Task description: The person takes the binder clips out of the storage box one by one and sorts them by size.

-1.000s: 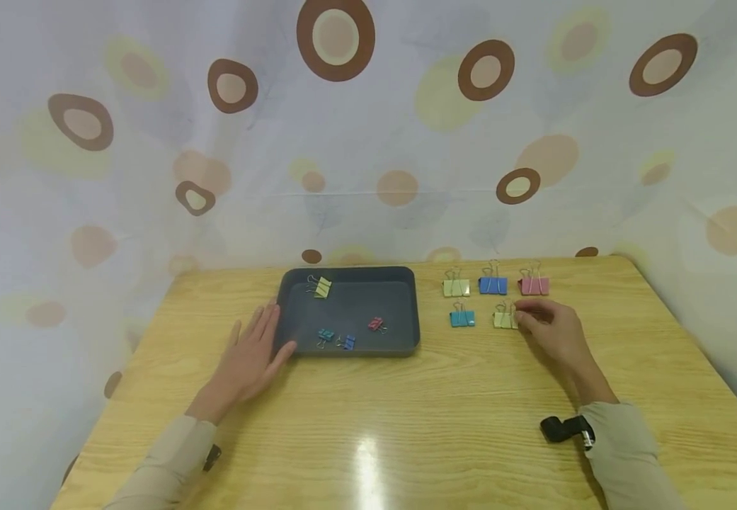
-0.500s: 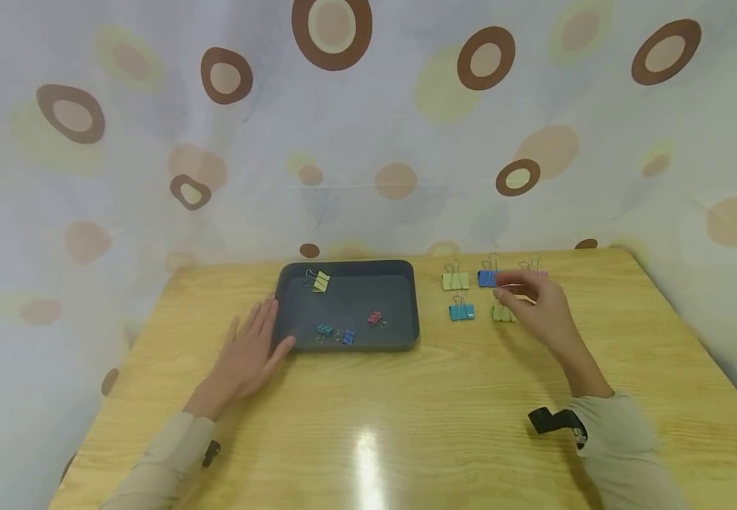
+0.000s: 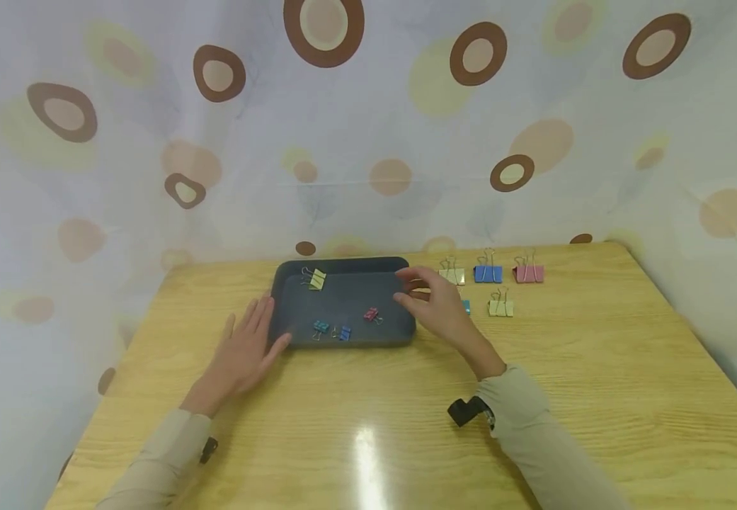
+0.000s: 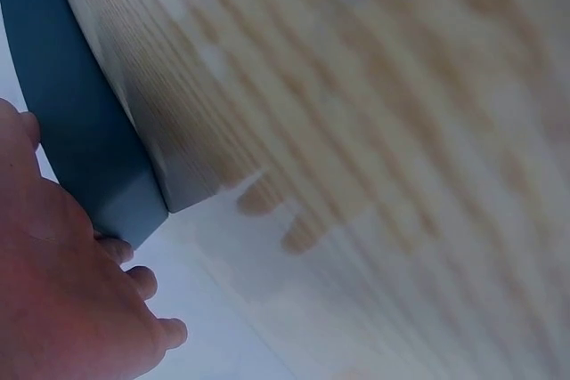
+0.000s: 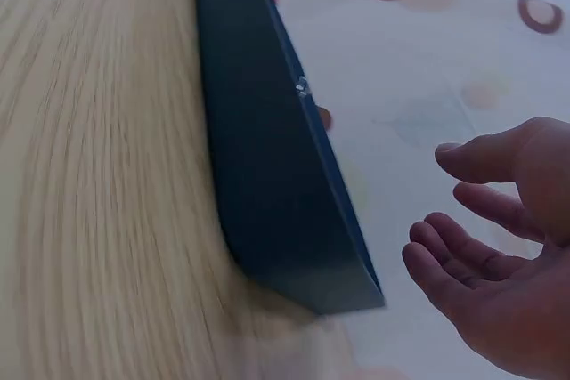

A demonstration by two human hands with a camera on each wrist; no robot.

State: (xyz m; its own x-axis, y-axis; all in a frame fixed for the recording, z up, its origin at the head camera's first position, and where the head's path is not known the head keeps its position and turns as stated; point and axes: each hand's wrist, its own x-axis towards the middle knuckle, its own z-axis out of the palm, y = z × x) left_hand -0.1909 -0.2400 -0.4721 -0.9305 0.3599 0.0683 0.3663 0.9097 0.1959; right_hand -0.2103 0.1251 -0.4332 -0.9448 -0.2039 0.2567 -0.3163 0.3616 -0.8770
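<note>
My left hand (image 3: 241,354) rests against the left side of the dark grey tray (image 3: 343,301), its fingers straight. Above the tray's right edge hovers my right hand (image 3: 441,312); the right wrist view shows its fingers loosely bent, with nothing between them. Inside the tray lie a yellow binder clip (image 3: 318,280) at the back left, and small teal (image 3: 321,326), blue (image 3: 345,333) and pink (image 3: 371,314) binder clips towards the front. In the left wrist view, my left fingers (image 4: 111,248) touch the tray wall (image 4: 80,113).
Right of the tray, pale yellow (image 3: 454,277), blue (image 3: 488,274) and pink (image 3: 529,273) binder clips stand in a back row. In front are a teal binder clip (image 3: 466,307), partly hidden by my right hand, and a yellow binder clip (image 3: 500,308). A patterned cloth (image 3: 368,142) hangs behind the table.
My right hand has let go of the yellow binder clip in the front row and moved left to the tray's right edge. The left hand stays at the tray.
</note>
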